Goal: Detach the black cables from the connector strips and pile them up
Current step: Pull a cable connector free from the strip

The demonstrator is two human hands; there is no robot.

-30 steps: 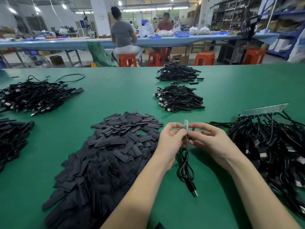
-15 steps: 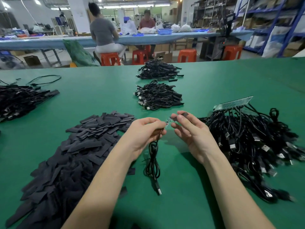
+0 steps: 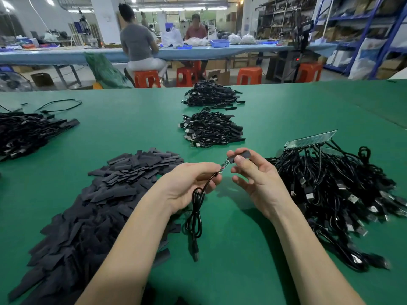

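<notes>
The cable (image 3: pixel 196 208) is pinched near its board end by the left hand (image 3: pixel 189 186); the sleeve (image 3: pixel 240 155), pinched by right fingers (image 3: pixel 241 160), should be slid on straight.

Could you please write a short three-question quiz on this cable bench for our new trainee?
1. True or false: the left hand holds a black cable whose coil hangs down towards the green table.
2. What does the right hand pinch? A) a flat black sleeve B) an orange stool C) a blue bin
3. Fill in: the connector strip with cables still attached lies to the person's ____.

Key
1. True.
2. A: the black sleeve is at the small circuit board on the cable's end.
3. Right, on top of the tangled cable heap.
</notes>
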